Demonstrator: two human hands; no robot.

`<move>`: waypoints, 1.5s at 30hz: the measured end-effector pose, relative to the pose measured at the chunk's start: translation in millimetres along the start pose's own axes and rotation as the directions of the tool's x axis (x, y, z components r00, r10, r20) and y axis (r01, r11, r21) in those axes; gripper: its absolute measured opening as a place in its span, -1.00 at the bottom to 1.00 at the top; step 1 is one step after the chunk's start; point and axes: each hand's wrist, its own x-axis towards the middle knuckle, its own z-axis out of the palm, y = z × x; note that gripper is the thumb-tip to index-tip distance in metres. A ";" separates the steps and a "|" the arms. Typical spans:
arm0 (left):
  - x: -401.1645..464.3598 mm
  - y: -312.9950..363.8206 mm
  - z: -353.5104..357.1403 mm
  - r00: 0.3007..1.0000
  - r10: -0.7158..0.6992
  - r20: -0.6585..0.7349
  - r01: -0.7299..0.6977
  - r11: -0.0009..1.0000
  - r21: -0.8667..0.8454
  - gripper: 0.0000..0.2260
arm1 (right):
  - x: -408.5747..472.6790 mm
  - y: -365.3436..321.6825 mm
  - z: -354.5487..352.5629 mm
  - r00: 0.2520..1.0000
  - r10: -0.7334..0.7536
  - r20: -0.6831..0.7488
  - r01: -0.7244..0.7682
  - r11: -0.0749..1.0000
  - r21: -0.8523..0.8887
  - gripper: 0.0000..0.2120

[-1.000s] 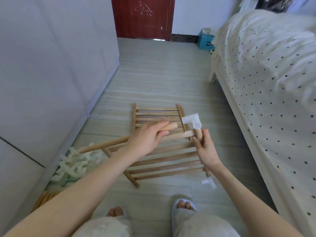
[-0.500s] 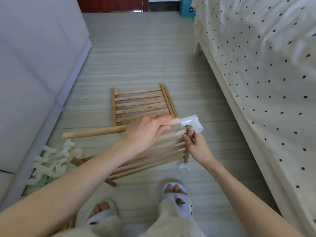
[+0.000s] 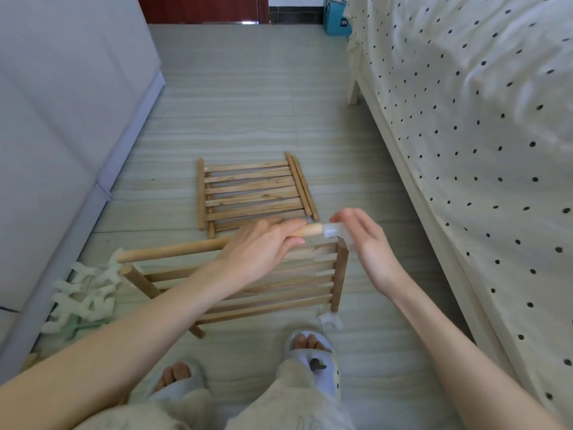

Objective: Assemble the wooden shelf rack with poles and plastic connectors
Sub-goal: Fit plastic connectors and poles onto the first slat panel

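Grey striped floor (image 3: 248, 103), polka-dot bed (image 3: 465, 119) on right. Slatted wooden shelf panel (image 3: 254, 189) lies flat; second panel (image 3: 263, 287) nearer the feet. Left hand (image 3: 263, 246) grips a light wooden pole (image 3: 173, 251), end seated in a translucent plastic connector (image 3: 335, 229). Right hand (image 3: 362, 240), fingers straight, presses the connector. Spare connectors (image 3: 83, 293) piled left.

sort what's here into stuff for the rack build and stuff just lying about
For the build: pole gripped by left hand; connector at right hand; near shelf; far shelf; spare connectors; loose connector.
Lying about: bed; teal box; door.
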 end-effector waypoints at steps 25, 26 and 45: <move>-21.8 -9.4 -9.1 0.994 -0.039 0.101 0.029 0.995 0.096 -0.67 | 16.6 -12.7 14.1 0.943 0.312 0.119 -0.309 0.950 -0.049 -0.77; -22.1 -10.7 -9.6 0.992 -0.053 0.118 0.048 0.998 0.045 -0.70 | 17.7 -14.3 13.7 0.937 0.327 0.122 -0.318 0.944 -0.086 -0.76; -5.6 -15.3 -12.4 0.974 -0.024 0.225 0.043 0.996 -0.078 -0.94 | 20.3 -2.0 19.3 0.948 0.317 0.039 -0.315 0.948 -0.046 -0.73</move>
